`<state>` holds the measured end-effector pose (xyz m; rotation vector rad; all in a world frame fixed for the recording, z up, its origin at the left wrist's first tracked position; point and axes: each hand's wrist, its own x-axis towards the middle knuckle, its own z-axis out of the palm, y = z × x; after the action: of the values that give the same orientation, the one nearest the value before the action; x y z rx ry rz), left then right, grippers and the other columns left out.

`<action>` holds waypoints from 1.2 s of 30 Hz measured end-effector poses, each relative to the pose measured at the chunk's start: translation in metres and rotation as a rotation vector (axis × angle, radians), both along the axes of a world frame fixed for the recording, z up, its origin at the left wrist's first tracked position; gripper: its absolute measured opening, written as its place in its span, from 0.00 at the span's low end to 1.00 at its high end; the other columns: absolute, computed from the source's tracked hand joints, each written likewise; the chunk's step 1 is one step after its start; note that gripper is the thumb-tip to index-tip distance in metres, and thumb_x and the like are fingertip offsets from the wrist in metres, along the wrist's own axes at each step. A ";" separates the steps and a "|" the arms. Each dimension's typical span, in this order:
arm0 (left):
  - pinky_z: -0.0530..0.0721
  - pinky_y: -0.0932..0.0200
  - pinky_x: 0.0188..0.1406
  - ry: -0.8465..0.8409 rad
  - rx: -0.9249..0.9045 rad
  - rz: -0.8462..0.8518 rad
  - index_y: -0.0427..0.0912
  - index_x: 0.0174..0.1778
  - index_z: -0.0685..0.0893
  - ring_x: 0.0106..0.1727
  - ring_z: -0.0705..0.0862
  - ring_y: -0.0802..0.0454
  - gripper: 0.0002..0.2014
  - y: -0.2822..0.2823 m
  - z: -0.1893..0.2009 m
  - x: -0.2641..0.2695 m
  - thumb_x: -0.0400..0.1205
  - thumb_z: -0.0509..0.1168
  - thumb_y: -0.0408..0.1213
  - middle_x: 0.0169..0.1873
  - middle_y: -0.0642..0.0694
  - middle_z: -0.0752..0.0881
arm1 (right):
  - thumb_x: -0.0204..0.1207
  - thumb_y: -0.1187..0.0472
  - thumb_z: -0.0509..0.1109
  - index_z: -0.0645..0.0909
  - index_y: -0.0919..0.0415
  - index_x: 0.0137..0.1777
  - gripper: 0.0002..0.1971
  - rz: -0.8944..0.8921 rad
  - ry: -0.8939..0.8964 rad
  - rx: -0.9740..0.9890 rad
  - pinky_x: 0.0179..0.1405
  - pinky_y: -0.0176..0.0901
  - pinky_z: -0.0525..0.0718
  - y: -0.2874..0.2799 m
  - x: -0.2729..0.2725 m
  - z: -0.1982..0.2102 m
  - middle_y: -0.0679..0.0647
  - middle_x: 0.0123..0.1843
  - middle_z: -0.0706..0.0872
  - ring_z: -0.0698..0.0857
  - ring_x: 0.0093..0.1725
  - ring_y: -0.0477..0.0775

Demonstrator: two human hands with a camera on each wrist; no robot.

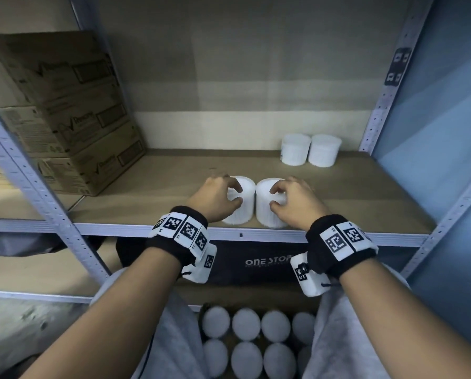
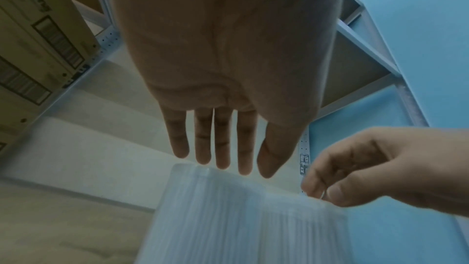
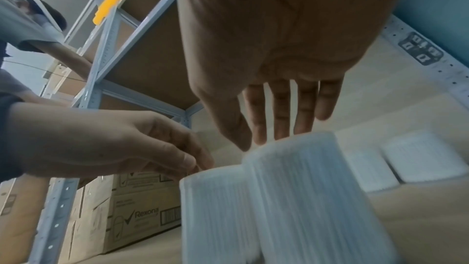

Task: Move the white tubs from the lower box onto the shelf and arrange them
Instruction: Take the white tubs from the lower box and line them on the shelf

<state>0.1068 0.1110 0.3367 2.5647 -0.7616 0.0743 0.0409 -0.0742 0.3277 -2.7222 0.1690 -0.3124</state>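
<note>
Two white ribbed tubs stand side by side, touching, at the front edge of the shelf (image 1: 152, 192): the left tub (image 1: 242, 213) and the right tub (image 1: 264, 216). My left hand (image 1: 230, 195) hovers over the left tub's lid with loosely curled fingers that do not wrap round it; in the left wrist view my left hand (image 2: 228, 165) has its fingertips just above the tub (image 2: 241, 218). My right hand (image 1: 279, 198) sits the same way over the right tub (image 3: 317, 198). Two more tubs (image 1: 309, 151) stand at the back right. Several tubs fill the lower box (image 1: 246, 325).
Stacked cardboard boxes (image 1: 65, 105) fill the shelf's left end. Grey perforated uprights (image 1: 384, 105) frame the bay, with a blue wall to the right. A black bag printed ONE STOP (image 1: 256, 261) lies under the shelf. Bare board stretches between the front and back tubs.
</note>
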 end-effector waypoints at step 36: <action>0.82 0.57 0.62 -0.011 -0.083 0.105 0.40 0.60 0.87 0.62 0.84 0.44 0.15 -0.068 -0.010 0.166 0.78 0.64 0.30 0.59 0.42 0.87 | 0.74 0.67 0.72 0.86 0.58 0.58 0.13 -0.034 -0.023 0.047 0.58 0.37 0.77 -0.054 0.181 -0.001 0.53 0.61 0.88 0.85 0.61 0.53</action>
<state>0.2728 0.0431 0.3271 2.5254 -0.6140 0.1505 0.2219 -0.1286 0.3262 -2.6704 0.2141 -0.3454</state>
